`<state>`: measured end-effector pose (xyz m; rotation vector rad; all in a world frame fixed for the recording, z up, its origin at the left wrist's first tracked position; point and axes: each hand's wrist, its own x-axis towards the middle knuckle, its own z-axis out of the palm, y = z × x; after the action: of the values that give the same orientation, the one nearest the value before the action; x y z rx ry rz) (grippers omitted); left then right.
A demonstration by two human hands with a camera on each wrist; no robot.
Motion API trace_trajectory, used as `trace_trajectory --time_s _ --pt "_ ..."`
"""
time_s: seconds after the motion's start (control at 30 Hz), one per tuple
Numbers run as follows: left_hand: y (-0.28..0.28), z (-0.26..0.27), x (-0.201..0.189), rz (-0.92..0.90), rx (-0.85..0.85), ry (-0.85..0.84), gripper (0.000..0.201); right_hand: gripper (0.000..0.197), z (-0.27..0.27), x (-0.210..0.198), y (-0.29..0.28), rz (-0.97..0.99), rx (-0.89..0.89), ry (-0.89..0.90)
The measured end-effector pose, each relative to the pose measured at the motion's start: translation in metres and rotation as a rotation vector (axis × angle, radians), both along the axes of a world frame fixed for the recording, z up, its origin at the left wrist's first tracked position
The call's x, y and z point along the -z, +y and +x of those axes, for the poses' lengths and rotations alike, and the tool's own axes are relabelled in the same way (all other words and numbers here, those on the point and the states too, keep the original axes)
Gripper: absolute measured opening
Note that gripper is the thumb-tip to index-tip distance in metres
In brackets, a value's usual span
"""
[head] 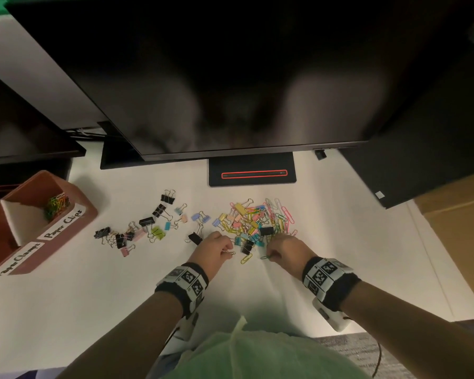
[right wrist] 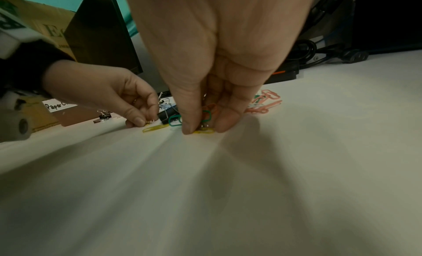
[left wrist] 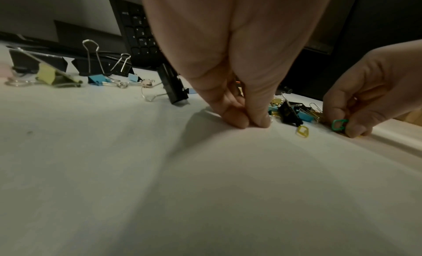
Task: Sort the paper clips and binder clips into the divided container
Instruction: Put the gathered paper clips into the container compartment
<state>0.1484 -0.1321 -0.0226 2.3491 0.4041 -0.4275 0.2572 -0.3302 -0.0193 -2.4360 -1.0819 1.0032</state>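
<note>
My left hand (head: 228, 251) pinches a small metallic paper clip (head: 231, 253) against the white table, at the near edge of the mixed pile (head: 255, 220) of coloured paper clips and binder clips. My right hand (head: 270, 255) pinches a green paper clip (head: 265, 257) just to the right. In the right wrist view the right hand (right wrist: 202, 128) holds green clips (right wrist: 206, 115) over a yellow one (right wrist: 203, 132). The left wrist view shows the left hand (left wrist: 251, 124) with fingertips pressed together on the table. The brown divided container (head: 77, 214) stands far left, with paper clips (head: 56, 205) in its far compartment.
A loose row of black and pastel binder clips (head: 148, 225) lies between the container and the pile. A yellow paper clip (head: 246, 259) and a black binder clip (head: 247, 246) lie between my hands. A large monitor (head: 230, 77) overhangs the back of the table, its stand base (head: 252, 173) behind the pile.
</note>
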Motion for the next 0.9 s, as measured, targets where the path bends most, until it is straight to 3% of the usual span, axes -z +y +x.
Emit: trace_trajectory --time_s 0.37,0.47,0.57,0.7,0.8,0.9 --pt "0.012 -0.003 0.002 0.111 0.070 0.081 0.014 0.027 -0.020 -0.001 0.023 0.113 -0.246 0.006" --pt "0.012 -0.005 0.003 0.193 0.146 0.059 0.013 0.022 -0.020 0.000 0.031 0.152 -0.274 -0.026" --pt "0.018 0.000 -0.002 0.193 0.194 0.051 0.013 0.017 -0.017 0.001 0.035 0.140 -0.267 -0.051" --pt "0.026 0.020 -0.010 0.154 0.097 -0.042 0.020 0.018 -0.012 0.002 0.032 0.130 -0.222 -0.061" --pt "0.028 0.032 -0.010 0.137 0.108 -0.010 0.031 0.014 -0.012 0.003 0.023 0.146 -0.199 -0.050" --pt "0.027 0.038 -0.007 0.163 0.121 0.010 0.026 0.015 -0.011 0.005 0.011 0.108 -0.174 -0.033"
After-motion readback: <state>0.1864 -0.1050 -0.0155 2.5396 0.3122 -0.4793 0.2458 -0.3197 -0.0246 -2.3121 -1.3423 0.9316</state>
